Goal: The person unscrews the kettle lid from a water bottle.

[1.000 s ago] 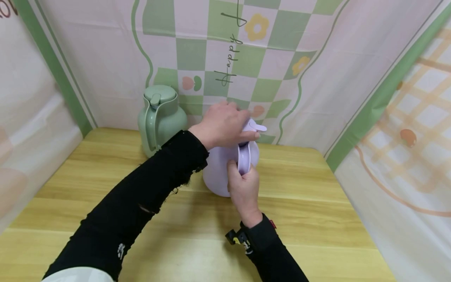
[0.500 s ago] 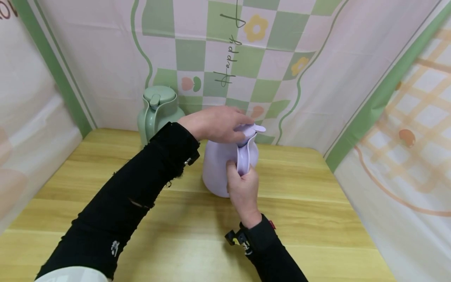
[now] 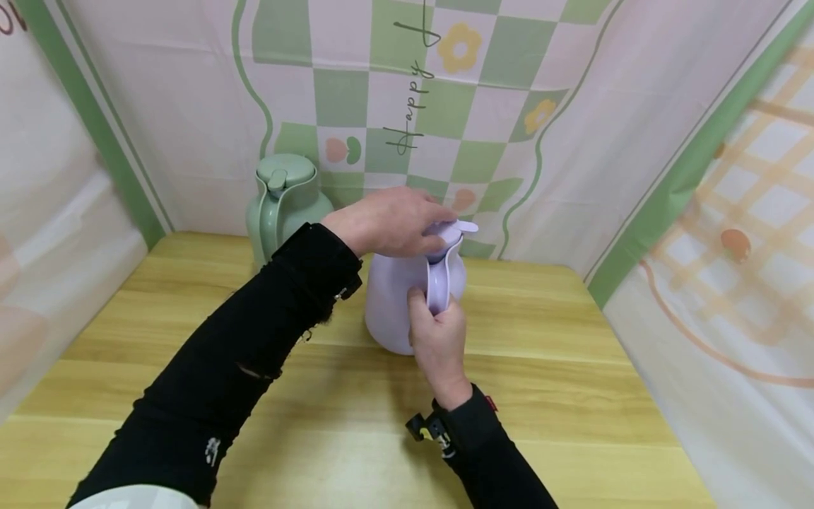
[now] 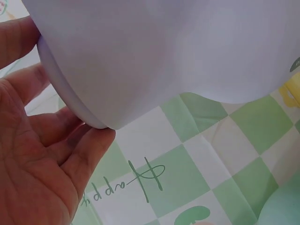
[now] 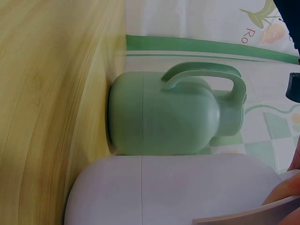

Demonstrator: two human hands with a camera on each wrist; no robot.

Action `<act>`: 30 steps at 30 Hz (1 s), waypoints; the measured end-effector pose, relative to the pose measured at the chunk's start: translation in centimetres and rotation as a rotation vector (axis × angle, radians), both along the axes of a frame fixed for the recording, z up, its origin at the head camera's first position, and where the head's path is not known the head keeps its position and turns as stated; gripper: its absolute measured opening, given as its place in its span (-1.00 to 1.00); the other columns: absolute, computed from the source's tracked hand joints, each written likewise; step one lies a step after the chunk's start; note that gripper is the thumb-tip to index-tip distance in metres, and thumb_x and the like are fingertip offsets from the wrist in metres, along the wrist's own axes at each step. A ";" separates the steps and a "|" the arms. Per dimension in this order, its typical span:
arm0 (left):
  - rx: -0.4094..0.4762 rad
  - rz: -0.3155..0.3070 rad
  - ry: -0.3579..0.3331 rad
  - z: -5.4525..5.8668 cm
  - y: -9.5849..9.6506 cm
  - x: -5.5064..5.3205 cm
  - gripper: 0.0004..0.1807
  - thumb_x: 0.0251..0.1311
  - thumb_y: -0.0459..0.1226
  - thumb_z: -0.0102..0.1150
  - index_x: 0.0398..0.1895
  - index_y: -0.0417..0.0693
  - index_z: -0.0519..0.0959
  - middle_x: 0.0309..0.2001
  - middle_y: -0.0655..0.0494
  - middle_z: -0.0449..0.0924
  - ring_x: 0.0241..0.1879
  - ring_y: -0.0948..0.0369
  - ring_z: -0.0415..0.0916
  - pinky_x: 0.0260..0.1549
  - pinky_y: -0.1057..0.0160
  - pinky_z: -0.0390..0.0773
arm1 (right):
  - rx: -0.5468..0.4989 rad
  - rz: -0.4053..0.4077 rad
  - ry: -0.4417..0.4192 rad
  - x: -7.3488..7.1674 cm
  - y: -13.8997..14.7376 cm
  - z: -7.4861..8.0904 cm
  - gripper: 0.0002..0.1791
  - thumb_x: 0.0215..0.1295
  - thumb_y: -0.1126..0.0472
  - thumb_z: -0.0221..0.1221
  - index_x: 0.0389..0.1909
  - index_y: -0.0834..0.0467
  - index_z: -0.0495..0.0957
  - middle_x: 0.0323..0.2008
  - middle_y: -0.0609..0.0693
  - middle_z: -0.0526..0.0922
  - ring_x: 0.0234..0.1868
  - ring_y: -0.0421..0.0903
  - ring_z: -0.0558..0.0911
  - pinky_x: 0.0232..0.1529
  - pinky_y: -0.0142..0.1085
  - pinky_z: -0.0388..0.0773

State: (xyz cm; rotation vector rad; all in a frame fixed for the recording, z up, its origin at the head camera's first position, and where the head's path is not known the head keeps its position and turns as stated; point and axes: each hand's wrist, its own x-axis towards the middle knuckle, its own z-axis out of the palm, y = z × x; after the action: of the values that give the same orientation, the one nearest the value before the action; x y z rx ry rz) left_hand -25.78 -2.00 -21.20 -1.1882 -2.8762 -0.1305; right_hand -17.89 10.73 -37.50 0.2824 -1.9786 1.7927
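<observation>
A lavender thermos jug (image 3: 389,304) stands upright on the wooden table, its handle facing me. My right hand (image 3: 439,346) grips the handle (image 3: 439,283), with the thumb along its left side. Over the top, my left hand (image 3: 394,220) holds the round lid (image 3: 447,235), whose small lever points to the right. The left wrist view shows the fingertips (image 4: 101,140) curled against the lid's edge. In the right wrist view, the jug's body (image 5: 117,192) fills the lower part, and some fingers (image 5: 285,187) appear at the right edge.
A green thermos jug (image 3: 299,205) stands behind and left of the lavender one, partly hidden by my left arm. The wooden table (image 3: 534,396) ends at a printed cloth (image 3: 407,92) at the back, and more cloth hangs at both sides.
My left hand has shifted slightly left on the lid, and its thumb has moved back from near the lever to the lid's side. The right hand keeps its grip on the handle.
</observation>
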 end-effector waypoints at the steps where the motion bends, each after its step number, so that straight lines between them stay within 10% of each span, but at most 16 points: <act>1: 0.006 0.005 0.007 0.0 0.0 0.1 -0.45 0.54 0.02 -0.03 0.53 0.17 0.41 0.28 0.09 0.56 0.15 0.15 0.48 0.18 0.12 0.47 | 0.000 0.000 0.000 0.0 0.0 0.0 -0.58 0.47 0.18 0.14 -0.65 0.12 0.34 -0.84 -0.07 0.35 -0.83 -0.13 0.35 -0.77 -0.30 0.24; 11: 0.051 0.036 0.105 -0.5 0.4 0.3 -0.59 0.49 0.02 0.02 0.25 0.11 0.59 -0.23 0.11 0.58 -0.19 0.12 0.48 -0.21 0.15 0.48 | 0.003 0.009 0.005 0.0 0.0 0.0 -0.56 0.49 0.17 0.14 -0.65 0.12 0.33 -0.83 -0.07 0.35 -0.83 -0.14 0.35 -0.76 -0.31 0.23; 30: 0.090 0.124 0.143 -1.1 0.8 0.4 -0.47 0.44 0.19 0.04 0.28 0.15 0.56 -0.13 0.09 0.56 -0.09 0.11 0.42 -0.14 0.15 0.43 | -0.007 0.029 0.010 0.1 0.0 0.0 -0.57 0.48 0.19 0.12 -0.64 0.12 0.30 -0.82 -0.08 0.33 -0.81 -0.17 0.33 -0.76 -0.33 0.20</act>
State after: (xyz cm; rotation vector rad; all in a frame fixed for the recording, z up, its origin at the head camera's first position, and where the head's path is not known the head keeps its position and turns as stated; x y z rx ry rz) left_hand -25.38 -1.23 -22.25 -0.9604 -2.7777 -0.1636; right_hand -17.81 10.74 -37.46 0.3186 -1.9702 1.8128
